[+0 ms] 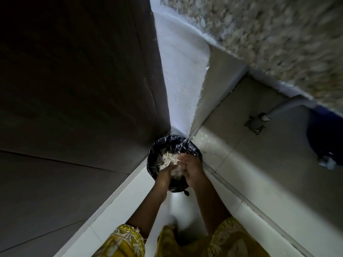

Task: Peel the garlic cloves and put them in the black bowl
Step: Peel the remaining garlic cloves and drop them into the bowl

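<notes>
White tile floor (118, 216), narrow gap by a dark cabinet (74, 71): left hand (165, 172) and right hand (192, 168) are cupped together, fingers fairly straight, around papery garlic skins (176, 173), bag-lined bin (172, 143) straight below them, no cloves or black bowl in sight.

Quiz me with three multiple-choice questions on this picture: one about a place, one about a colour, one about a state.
1. Where are the left hand and right hand?
A. Over the bin
B. In a sink
C. On a keyboard

2. What colour are the sleeves?
A. Blue
B. Yellow
C. Red

3. What state is the bin in?
A. Shut with a lid
B. Tipped over
C. Open, with pale peelings inside

Answers:
1. A: both hands hang above its black liner.
2. B: both cuffs are patterned yellow.
3. C: its mouth faces up and the scraps show inside.
</notes>
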